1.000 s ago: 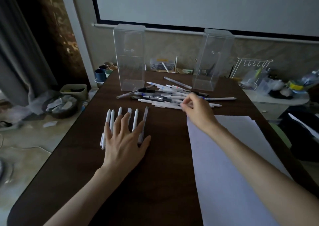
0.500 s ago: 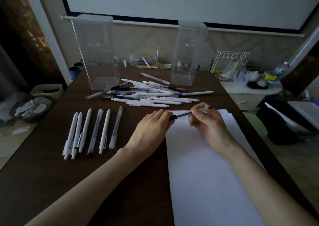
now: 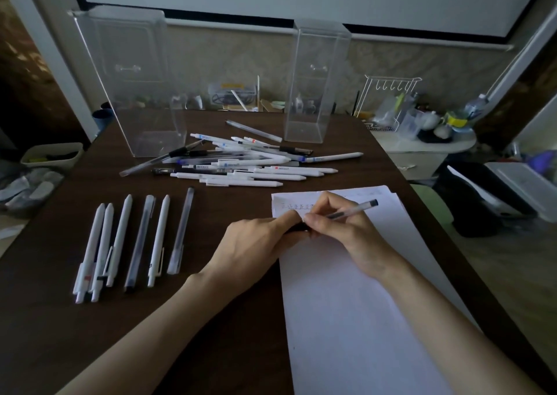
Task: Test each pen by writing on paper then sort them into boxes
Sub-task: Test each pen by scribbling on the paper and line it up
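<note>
Both hands meet over the top of the paper sheet. The right hand grips a clear pen, and the left hand pinches its dark front end. Six pens lie in a row on the left of the table. A pile of pens lies before two clear boxes.

The pen in my fingers is clear with a black end; the paper under them is white, the table dark brown. Left of them the pens are white or grey.
</note>
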{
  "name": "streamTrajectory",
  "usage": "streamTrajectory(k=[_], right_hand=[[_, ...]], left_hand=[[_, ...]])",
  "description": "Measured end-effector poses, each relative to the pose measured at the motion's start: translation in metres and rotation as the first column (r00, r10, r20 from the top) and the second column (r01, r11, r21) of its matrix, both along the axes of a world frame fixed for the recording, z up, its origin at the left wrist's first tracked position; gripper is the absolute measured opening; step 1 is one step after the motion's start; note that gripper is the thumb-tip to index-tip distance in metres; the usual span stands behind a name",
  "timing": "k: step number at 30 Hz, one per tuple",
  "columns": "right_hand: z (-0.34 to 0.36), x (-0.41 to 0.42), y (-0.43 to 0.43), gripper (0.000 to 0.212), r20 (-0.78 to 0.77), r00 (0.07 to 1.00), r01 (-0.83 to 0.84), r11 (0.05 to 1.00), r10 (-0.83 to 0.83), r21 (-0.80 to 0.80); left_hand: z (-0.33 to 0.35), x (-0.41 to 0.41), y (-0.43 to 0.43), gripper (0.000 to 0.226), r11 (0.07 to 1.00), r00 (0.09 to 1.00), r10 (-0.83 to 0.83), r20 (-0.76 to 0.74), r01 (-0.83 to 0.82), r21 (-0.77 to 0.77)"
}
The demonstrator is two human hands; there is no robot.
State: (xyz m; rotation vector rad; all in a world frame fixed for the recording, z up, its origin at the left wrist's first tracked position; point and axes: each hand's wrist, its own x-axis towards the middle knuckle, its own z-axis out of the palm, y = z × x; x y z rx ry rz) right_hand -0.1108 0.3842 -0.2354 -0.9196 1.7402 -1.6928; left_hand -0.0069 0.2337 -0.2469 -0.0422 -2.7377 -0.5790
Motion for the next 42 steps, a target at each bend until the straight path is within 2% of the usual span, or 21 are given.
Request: streamTrajectory(k=[2, 4, 7, 10, 13, 15, 19, 23, 28, 38, 42], right_hand=[[-0.002, -0.003, -0.001, 0.009, 0.041, 0.999, 0.029, 0.999, -0.027, -0.042], [-0.002, -0.007, 0.001, 0.016, 0.133, 0.989, 0.09, 0.985, -0.071, -0.144], [0.001, -0.015, 0.004, 0.026, 0.205, 0.964, 0.216, 0.949, -0.17, -0.228], [-0.001, -0.019, 0.001, 0.019, 0.122, 0.924, 0.378, 0.912, -0.362, -0.16], [0.0, -0.021, -0.003, 0.015, -0.093, 0.872, 0.478, 0.877, -0.481, -0.057], [0.004, -0.029, -0.006, 0.022, -0.227, 0.851, 0.49, 0.871, -0.474, 0.017], [0.008, -0.046, -0.019, 0.032, -0.389, 0.807, 0.527, 0.839, -0.444, 0.135], [-0.007, -0.05, -0.025, 0.037, -0.351, 0.822, 0.507, 0.857, -0.448, 0.092], [-0.015, -0.053, -0.025, 0.037, -0.4, 0.824, 0.468, 0.881, -0.402, 0.077], [-0.016, -0.055, -0.026, 0.036, -0.47, 0.804, 0.462, 0.88, -0.365, 0.106], [-0.017, -0.056, -0.025, 0.037, -0.456, 0.813, 0.46, 0.879, -0.362, 0.123]], left_hand=[[0.002, -0.001, 0.002, 0.058, 0.998, 0.998, 0.061, 0.004, -0.061, -0.004], [0.005, 0.0, 0.004, 0.069, 0.995, 0.994, 0.099, 0.045, -0.099, 0.001], [0.005, 0.0, 0.002, 0.075, 0.997, 0.996, 0.061, 0.066, -0.064, 0.041], [0.001, -0.001, 0.0, 0.065, 0.993, 0.996, -0.062, 0.066, 0.068, -0.098], [-0.004, -0.002, -0.001, 0.057, 0.962, 0.987, -0.143, 0.078, 0.157, -0.222], [-0.005, -0.003, -0.001, 0.055, 0.954, 0.981, -0.156, 0.112, 0.179, -0.239], [-0.007, -0.005, -0.001, 0.058, 0.954, 0.968, -0.159, 0.192, 0.201, -0.224], [-0.009, -0.004, -0.001, 0.061, 0.962, 0.978, -0.109, 0.181, 0.15, -0.231], [-0.011, -0.004, -0.002, 0.062, 0.969, 0.981, -0.05, 0.189, 0.094, -0.228], [-0.014, -0.005, -0.002, 0.052, 0.969, 0.991, -0.018, 0.13, 0.05, -0.243], [-0.012, -0.005, -0.003, 0.055, 0.971, 0.987, -0.026, 0.161, 0.064, -0.231]])
